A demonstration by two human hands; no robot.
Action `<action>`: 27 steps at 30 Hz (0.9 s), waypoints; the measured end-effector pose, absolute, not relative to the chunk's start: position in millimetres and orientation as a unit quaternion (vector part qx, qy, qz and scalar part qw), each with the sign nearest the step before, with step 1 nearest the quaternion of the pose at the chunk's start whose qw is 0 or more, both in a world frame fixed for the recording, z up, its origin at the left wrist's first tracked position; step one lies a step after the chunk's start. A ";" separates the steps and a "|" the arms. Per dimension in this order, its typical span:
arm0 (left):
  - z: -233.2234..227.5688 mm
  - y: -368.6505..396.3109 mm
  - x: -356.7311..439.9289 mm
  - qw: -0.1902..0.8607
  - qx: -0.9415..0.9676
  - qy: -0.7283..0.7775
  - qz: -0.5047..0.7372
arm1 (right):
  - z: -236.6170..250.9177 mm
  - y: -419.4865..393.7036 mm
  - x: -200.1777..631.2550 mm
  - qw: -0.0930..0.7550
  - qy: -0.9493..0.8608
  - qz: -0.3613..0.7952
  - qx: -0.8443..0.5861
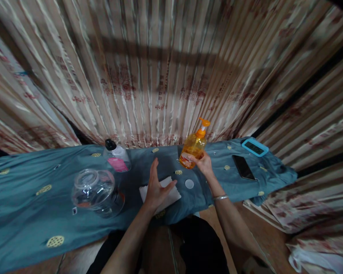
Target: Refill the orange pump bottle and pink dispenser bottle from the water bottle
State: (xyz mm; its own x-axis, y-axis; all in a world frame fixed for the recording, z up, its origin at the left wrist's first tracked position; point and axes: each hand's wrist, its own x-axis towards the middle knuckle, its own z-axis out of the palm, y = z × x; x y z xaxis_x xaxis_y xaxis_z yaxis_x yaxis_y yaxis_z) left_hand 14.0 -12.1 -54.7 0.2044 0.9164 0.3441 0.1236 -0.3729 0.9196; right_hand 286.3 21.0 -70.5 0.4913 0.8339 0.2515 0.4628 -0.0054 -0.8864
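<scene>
Orange pump bottle (193,147) gripped low around its body by the right hand (203,163), lifted or tipped slightly at the far side of the bench (23,213), pump head pointing up and away (label turned toward the fingers). Left hand (156,189) open, fingers spread and raised, hovering just over a folded white cloth (160,195), likely placed there to be within easy reach of both hands. Small white disc (189,183) lying flat between cloth and bottle. To the left, a clear glass jar (97,192) on its side and a clear bottle with a black cap and pink label (117,156) near the back edge. To the right, a dark phone (243,167) and a blue-framed device (254,147) well apart from the hands. Blue cover draped over the near edge; curtains (160,68) close behind, so open room mostly in the middle strip
</scene>
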 end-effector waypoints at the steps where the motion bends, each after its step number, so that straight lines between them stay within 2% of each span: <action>1: -54.3 -11.9 13.0 0.399 0.664 0.394 0.495 | -70.0 23.1 291.0 0.526 -0.474 0.185 -0.682; 13: -59.6 -12.0 9.0 0.380 0.672 0.392 0.500 | -70.0 29.0 312.7 0.535 -0.499 0.293 -0.615; 21: -61.1 -12.4 7.4 0.377 0.672 0.397 0.499 | -105.7 21.7 310.8 0.479 -0.494 0.291 -0.665; 27: -59.7 -11.1 3.3 0.376 0.675 0.398 0.495 | -114.4 31.2 323.9 0.457 -0.500 0.277 -0.682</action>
